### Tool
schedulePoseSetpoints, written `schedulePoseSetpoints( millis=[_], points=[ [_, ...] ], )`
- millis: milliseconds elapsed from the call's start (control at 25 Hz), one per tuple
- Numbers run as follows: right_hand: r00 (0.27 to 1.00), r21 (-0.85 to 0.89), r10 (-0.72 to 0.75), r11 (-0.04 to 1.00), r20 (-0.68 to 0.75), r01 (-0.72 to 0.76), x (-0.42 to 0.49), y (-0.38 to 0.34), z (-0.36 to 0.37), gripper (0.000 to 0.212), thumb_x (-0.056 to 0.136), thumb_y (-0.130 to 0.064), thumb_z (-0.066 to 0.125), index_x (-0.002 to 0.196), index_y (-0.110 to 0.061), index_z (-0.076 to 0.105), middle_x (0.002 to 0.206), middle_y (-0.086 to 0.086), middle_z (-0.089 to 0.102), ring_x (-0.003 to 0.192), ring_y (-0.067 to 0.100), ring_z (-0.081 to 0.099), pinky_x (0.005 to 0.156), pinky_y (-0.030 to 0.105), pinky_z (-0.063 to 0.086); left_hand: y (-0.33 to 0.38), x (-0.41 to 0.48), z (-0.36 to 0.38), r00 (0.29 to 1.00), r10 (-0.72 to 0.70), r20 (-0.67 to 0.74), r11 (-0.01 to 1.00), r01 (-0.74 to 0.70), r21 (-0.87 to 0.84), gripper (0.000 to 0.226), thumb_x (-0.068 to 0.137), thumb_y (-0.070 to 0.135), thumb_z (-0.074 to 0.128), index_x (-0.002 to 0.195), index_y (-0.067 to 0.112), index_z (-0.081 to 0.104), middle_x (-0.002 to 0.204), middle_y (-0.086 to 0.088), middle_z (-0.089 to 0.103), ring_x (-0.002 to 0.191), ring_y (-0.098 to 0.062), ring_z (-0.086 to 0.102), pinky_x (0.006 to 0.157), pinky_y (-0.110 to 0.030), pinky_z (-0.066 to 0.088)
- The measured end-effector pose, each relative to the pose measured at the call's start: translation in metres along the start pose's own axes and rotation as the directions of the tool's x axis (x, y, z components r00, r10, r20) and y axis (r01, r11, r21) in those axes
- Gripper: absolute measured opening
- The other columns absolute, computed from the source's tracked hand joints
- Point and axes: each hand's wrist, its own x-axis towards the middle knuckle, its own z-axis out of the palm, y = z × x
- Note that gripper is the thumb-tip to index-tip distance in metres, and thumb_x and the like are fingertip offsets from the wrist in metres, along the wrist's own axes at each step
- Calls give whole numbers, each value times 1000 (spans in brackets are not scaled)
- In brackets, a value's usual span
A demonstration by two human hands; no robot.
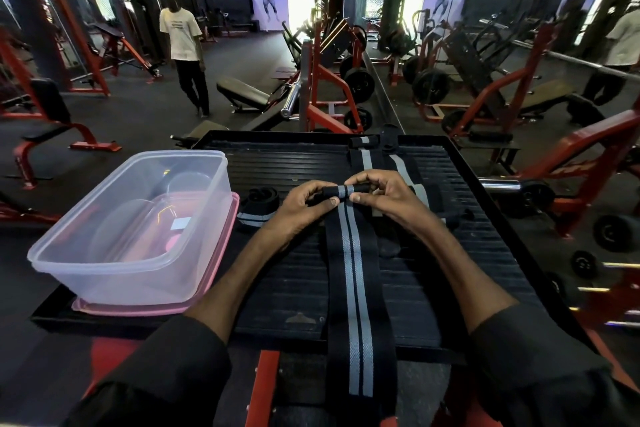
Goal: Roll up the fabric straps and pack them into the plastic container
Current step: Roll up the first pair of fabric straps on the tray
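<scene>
A long black fabric strap (pixel 356 284) with two grey stripes lies lengthwise down the black ribbed platform (pixel 284 163) and hangs over its near edge. Its far end is wound into a small roll (pixel 344 191). My left hand (pixel 304 204) and my right hand (pixel 381 194) both pinch that roll from either side. A clear plastic container (pixel 135 232) stands empty at the left on a pink lid (pixel 221 246). Two more flat straps (pixel 363 158) lie beyond my hands, and a loosely coiled strap (pixel 259 206) sits beside the container.
The platform is a raised black tray with a rim, on a red frame (pixel 263 388). Red and black gym machines, benches and weight plates (pixel 360 85) surround it. A person in a white shirt (pixel 183 45) stands on the floor at the far left.
</scene>
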Motion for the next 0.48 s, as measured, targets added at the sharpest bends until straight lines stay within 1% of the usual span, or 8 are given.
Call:
schedulePoseSetpoints(
  millis=[40,120,200,280,320,360,400,480],
  points=[
    [1000,14,-6,1000,0,6,-1,-1,1,25,88,-12,75,113,-8,73,107,18,73,100,51,65,87,64,53,-1,0,0,999,43,-31,998,-42,37,23,91,13,72,112,19,69,110,8,70,104,1,67,90,-16,52],
    [1000,42,-16,999,7,16,-2,-4,2,25,89,-7,74,113,-5,71,109,19,73,101,47,67,90,57,55,-3,1,-1,988,123,-97,985,-109,135,26,88,16,76,114,18,71,112,8,72,109,-5,67,99,-25,51],
    [1000,80,5,997,21,-7,-1,-7,2,25,89,-1,74,114,-3,70,110,20,73,100,38,71,89,46,57,-3,1,-2,978,164,-131,970,-136,199,27,86,20,78,113,22,72,112,9,73,110,-5,67,101,-28,52],
    [987,202,133,968,85,-148,0,-13,-2,27,88,-1,74,114,-5,70,111,15,73,98,23,69,86,31,57,-2,-1,-3,975,175,-138,970,-147,193,28,84,19,79,111,22,72,111,10,73,108,-3,67,100,-27,52],
    [968,263,209,935,136,-239,0,-17,-5,26,88,-5,74,114,-8,72,112,11,72,98,18,67,82,28,53,-2,-1,-2,975,181,-131,971,-157,178,28,83,17,80,110,21,72,110,9,73,107,-4,68,100,-27,53],
    [946,316,270,895,178,-315,0,-20,-7,25,89,-9,74,114,-13,73,115,8,72,98,16,64,78,28,49,-1,-2,-1,974,192,-118,971,-171,168,29,82,16,81,110,20,72,110,8,73,107,-6,69,99,-28,53],
    [930,378,318,850,187,-367,1,-21,-8,24,89,-13,73,113,-16,73,117,6,73,100,15,63,78,29,47,-1,-3,-1,973,202,-109,970,-183,163,30,81,14,81,109,20,72,109,7,73,106,-7,70,99,-28,54],
    [910,478,388,778,144,-408,2,-22,-9,25,92,-16,69,117,-18,73,117,6,75,104,18,66,84,34,50,1,-3,1,970,220,-102,965,-202,166,31,80,13,82,108,22,72,108,8,73,106,-7,70,98,-28,54]
  ],
)
